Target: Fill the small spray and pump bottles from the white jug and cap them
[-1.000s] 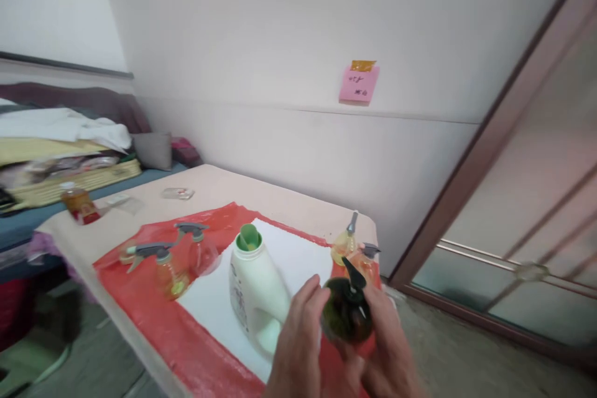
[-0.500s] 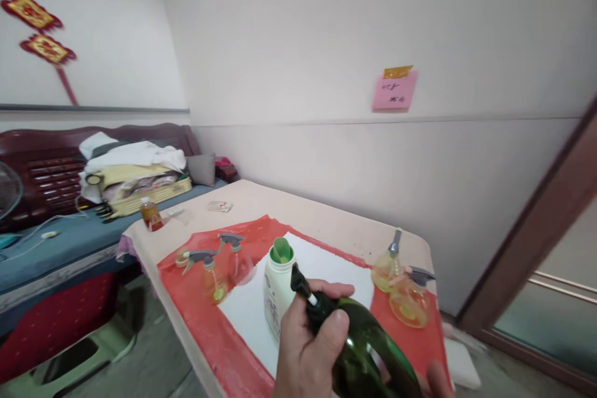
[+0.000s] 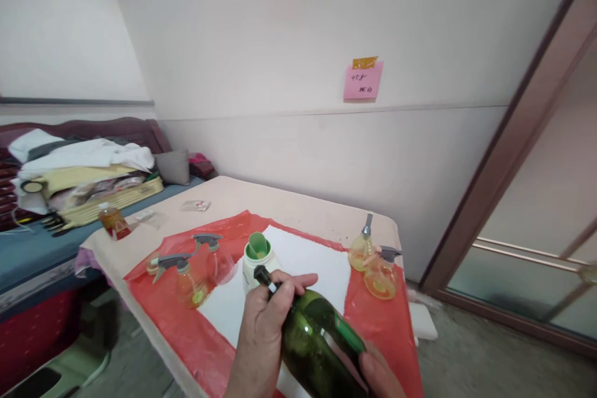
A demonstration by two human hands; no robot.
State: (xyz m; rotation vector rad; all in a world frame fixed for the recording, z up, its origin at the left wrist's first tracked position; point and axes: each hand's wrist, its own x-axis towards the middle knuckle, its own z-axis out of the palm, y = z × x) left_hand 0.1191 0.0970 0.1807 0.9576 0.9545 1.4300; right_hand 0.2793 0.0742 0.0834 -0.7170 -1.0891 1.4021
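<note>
A beige worktop (image 3: pixel 298 208) stands against the pale wall, and every place here is told from the white plastic detergent jug with the green open spout (image 3: pixel 255 259) that stands near its middle. Under the jug lies a red plastic sheet (image 3: pixel 177 333), and on that a white cloth (image 3: pixel 308 258), the jug resting on the cloth's left part.

Just in front of the jug and nearer the camera, a dark green glass bottle with a black pump nozzle (image 3: pixel 317 345) is held tilted, almost lying, above the worktop, its nozzle end pointing up and left toward the jug and nearly touching its shoulder. The left hand (image 3: pixel 263 339) wraps the bottle's neck: its fingers (image 3: pixel 293 281) are pressed together and curled over the top of the neck just behind the nozzle, so the bottle's body runs out from under them, down and to the right. The right hand (image 3: pixel 380 376) shows only in part at the bottom edge, set against the bottle's lower body; how its fingers stand cannot be told.

Left of the jug stand two clear spray bottles with grey triggers (image 3: pixel 191 267). Right of the jug, near the worktop's far right corner, stand two round yellowish spray bottles (image 3: pixel 373 264). Far left of the jug, at the worktop's edge, is a small amber bottle with a red label (image 3: pixel 113 221).
</note>
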